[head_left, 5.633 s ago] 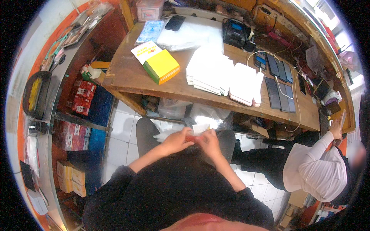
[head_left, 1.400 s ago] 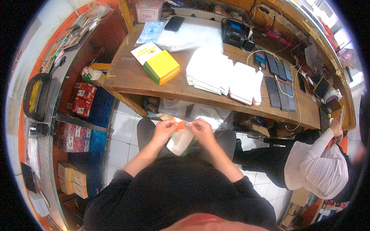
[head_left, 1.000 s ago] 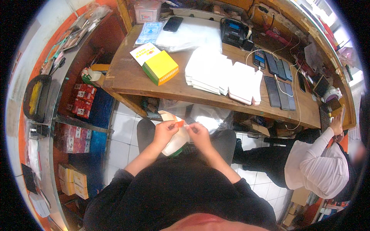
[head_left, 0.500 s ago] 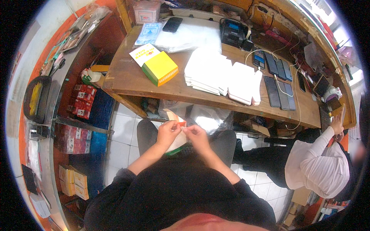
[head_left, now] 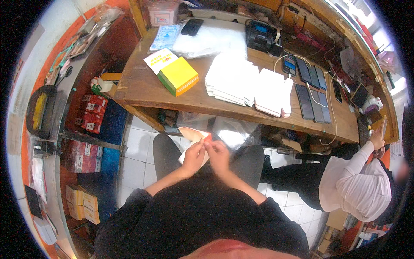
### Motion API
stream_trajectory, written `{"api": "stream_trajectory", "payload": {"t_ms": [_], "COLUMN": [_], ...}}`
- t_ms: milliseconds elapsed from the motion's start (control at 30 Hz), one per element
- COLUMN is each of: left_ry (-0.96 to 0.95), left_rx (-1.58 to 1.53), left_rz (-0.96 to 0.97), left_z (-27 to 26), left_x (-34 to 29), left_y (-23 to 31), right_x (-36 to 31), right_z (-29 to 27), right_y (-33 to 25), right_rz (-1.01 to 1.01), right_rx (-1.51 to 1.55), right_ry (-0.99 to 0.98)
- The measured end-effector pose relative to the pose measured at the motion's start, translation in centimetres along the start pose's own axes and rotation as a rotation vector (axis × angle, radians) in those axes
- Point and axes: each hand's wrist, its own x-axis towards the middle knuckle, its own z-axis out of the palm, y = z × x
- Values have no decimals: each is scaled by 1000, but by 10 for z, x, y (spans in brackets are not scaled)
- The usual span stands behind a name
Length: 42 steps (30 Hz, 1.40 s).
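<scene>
Over my lap, both hands work close together on a piece of thin cream card (head_left: 189, 133) with an orange-red part at its edge. My left hand (head_left: 192, 159) is closed, thumb and fingertips pinching the card. Right beside it my right hand (head_left: 218, 156) pinches the orange-red edge, its fingertips nearly touching the left ones. The card's lower part shows pale below my left hand; its full shape is hidden by my fingers. On the table ahead stands a yellow and green box (head_left: 179, 77), with a white and yellow printed flap (head_left: 160, 60) beside it.
Stacks of white cards or flat boxes (head_left: 228, 80) lie mid-table. Several phones (head_left: 304, 101) with white cables lie to the right, near a black card terminal or printer (head_left: 262, 36). A co-worker in a pale top (head_left: 355, 187) is at right. Shelves with red boxes (head_left: 94, 113) line the left.
The card has turned and risen a little, its upper flap now pointing further left. My hands have shifted slightly to the right and tilted, still pinching it.
</scene>
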Motion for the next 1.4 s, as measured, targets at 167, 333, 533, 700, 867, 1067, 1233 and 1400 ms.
{"api": "stream_trajectory", "payload": {"t_ms": [167, 333, 533, 700, 867, 1067, 1233, 1400], "left_ry": [77, 274, -36, -360, -368, -365, -648, -753], "left_rx": [-368, -626, -383, -253, -497, -601, -444, -441], "left_rz": [-270, -503, -422, -534, -581, -655, -563, -514], "left_z": [-7, -15, -50, -46, -29, -31, -47, -53], "left_x": [5, 3, -1, 6, 3, 3, 12, 10], "left_y": [-8, -22, -42, -19, -5, -8, -2, -10], "right_x": [-8, 23, 21, 9, 1, -3, -3, -6], "right_z": [2, -15, -41, -45, -33, -31, -43, -40], "right_y": [4, 41, 18, -5, -9, 1, 3, -7], "right_rz": [-281, -97, 137, -46, -310, -461, -631, -591], "right_rx": [-98, -181, -2, -391, -502, -430, -510, -516], "right_ry": [-202, -28, -270, -434, -190, -93, -333, -316]}}
